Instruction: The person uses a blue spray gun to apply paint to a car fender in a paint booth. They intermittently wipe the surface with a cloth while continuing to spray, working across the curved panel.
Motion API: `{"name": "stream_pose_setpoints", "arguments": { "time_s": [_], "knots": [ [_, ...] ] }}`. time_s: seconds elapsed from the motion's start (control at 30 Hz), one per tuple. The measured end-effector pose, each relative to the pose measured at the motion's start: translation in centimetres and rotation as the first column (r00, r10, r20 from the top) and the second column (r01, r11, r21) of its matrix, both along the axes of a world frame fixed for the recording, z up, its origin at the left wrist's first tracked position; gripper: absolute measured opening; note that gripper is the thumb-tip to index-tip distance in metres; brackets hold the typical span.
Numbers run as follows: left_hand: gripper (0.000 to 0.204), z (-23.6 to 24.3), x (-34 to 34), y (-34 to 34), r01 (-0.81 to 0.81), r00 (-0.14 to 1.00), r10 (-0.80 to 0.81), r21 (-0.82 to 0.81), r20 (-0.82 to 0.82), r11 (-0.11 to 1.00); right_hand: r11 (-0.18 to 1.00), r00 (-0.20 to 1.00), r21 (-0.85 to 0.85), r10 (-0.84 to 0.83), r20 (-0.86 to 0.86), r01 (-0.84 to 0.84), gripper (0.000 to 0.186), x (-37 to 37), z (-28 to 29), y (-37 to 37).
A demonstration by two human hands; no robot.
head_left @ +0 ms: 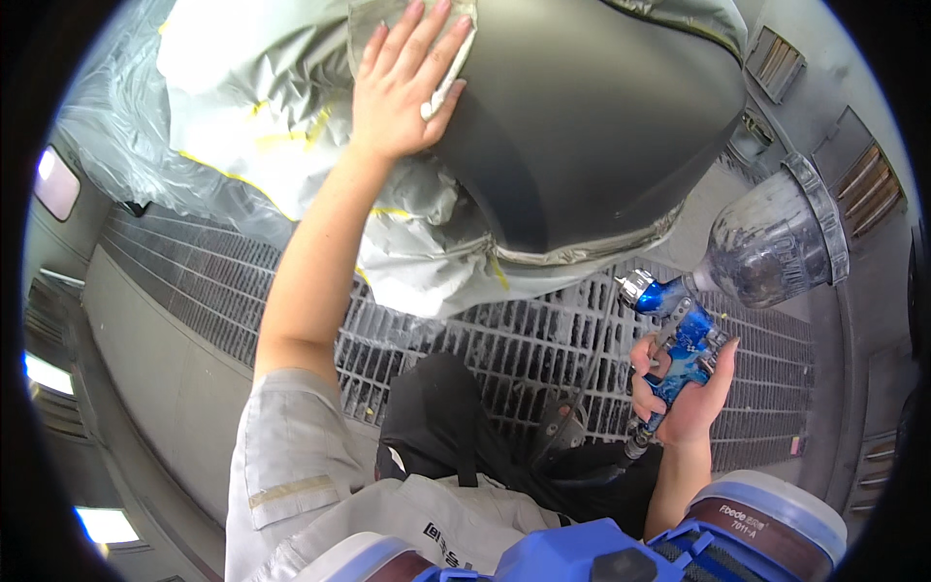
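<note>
My left hand (400, 102) reaches far forward and lies with its fingers stretched over a thin pale cloth (363, 27), pressing it on a curved grey car body panel (592, 107). A fold of the cloth sits between thumb and forefinger. At the right, my right hand (693, 412) is wrapped round the handle of a blue spray gun (687, 335). Its silver nozzle points left, below the panel's lower edge. A smeared, see-through paint cup (766, 242) is fixed to the gun and tilts to the upper right. A hose joins the base of the handle.
White masking sheet (262, 107) with yellow tape edges covers the areas round the panel, and clear plastic film (126, 126) hangs farther left. Metal floor grating (543, 339) lies below. A blue respirator (572, 553) shows at the lower edge. Grey booth walls (786, 29) stand at the sides.
</note>
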State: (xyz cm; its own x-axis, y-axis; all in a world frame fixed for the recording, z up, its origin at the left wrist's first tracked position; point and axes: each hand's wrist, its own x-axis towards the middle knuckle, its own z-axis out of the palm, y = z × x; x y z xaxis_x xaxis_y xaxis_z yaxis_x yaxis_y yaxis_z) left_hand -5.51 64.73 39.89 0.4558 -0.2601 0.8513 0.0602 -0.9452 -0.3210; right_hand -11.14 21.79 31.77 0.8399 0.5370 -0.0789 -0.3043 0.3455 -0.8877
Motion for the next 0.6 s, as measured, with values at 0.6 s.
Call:
{"name": "stream_pose_setpoints", "arguments": {
  "time_s": [0.6],
  "knots": [
    [0.082, -29.4, 6.6, -3.8, 0.37, 0.718, -0.267, 0.027, -0.642, 0.929, 0.98, 0.98, -0.193, -0.088, -0.18, 0.053, 0.114, 0.6, 2.1, 1.0]
  ]
}}
